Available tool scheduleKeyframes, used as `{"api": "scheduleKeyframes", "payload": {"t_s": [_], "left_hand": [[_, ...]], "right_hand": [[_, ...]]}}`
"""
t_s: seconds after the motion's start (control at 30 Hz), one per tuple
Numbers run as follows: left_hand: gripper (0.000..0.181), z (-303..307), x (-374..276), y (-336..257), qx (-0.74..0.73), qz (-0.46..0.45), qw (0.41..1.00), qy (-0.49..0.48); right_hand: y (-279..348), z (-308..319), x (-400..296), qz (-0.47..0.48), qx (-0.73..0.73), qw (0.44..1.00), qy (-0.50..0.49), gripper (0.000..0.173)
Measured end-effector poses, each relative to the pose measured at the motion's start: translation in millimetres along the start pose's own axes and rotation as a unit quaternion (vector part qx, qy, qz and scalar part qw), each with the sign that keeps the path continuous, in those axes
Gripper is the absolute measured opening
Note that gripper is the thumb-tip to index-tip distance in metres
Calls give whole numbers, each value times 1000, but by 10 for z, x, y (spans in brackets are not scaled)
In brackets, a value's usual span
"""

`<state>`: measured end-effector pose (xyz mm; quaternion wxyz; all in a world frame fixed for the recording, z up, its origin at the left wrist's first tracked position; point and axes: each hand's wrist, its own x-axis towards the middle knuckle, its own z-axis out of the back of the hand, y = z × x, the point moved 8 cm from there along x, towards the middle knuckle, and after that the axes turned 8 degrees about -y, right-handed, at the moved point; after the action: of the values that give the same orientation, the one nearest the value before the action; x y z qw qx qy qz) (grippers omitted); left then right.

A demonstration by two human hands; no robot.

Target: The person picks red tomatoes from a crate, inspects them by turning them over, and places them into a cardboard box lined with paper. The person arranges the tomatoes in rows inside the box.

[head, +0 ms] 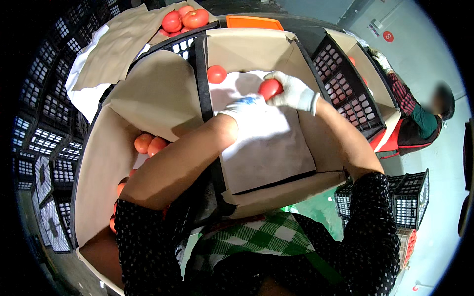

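A red tomato (270,89) is in my right hand (294,92), which wears a white knit glove. My left hand (243,106), gloved too, is close beside that tomato; its fingers are mostly hidden, so I cannot tell whether it touches it. Both hands are over a black plastic crate (203,70) lined with brown paper (251,48) and a white sheet (270,162) on the bottom. One more tomato (216,74) sits in this crate's far left corner.
Left, a paper-lined crate (98,155) holds several tomatoes (143,143), partly behind my left arm. More tomatoes (195,19) and paper sheets (114,44) are beyond. An orange container (254,23) stands behind. Right, another crate (344,85) leans beside a co-worker (418,125). Stacked crates (403,199) stand lower right.
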<state>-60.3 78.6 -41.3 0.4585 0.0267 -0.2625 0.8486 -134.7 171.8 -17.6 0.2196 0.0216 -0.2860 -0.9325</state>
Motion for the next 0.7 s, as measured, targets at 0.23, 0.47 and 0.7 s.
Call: {"api": "scheduleKeyframes", "payload": {"t_s": [0.23, 0.47, 0.7], "left_hand": [[47, -283, -194, -79, -8, 164, 934, 317], [48, -232, -173, -171, -56, 152, 943, 290], [45, -4, -186, -335, -111, 126, 946, 279]], "right_hand": [[-382, -198, 839, -90, -4, 995, -35, 73], [-811, -1043, 1230, -90, 142, 975, -147, 74], [-726, -1271, 1196, -70, 81, 980, -168, 70]]}}
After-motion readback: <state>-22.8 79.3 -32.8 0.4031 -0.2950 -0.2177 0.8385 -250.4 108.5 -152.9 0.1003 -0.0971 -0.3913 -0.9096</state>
